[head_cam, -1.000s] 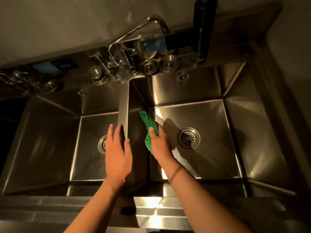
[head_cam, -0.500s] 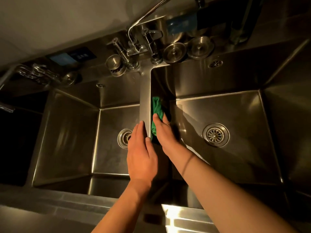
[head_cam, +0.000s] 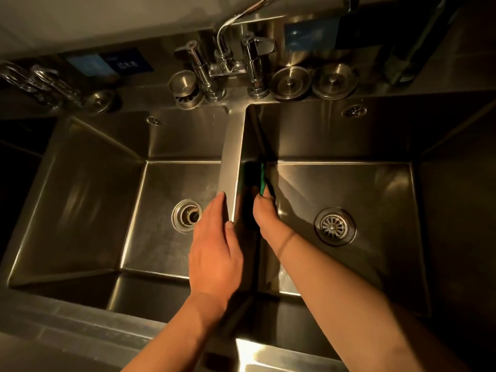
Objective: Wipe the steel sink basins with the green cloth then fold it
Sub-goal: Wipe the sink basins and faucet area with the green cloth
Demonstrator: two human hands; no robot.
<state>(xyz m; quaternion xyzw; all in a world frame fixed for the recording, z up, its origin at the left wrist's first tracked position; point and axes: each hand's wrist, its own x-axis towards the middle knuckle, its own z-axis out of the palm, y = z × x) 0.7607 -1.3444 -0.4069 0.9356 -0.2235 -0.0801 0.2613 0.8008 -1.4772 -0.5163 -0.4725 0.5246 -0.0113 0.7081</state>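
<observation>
The left hand point(head_cam: 214, 251) lies flat on the divider point(head_cam: 232, 146) between the basins, fingers straight and pressed together. The right hand point(head_cam: 268, 221) holds the green cloth point(head_cam: 263, 181) against the right basin's point(head_cam: 349, 189) left wall. Shadow hides its fingers, so their state cannot be told.

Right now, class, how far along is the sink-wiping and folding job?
Done: nothing certain. In hand: the right hand presses the green cloth against the divider-side wall of the right basin; the left hand rests on the divider. Left: folding; perhaps the left basin too.
</observation>
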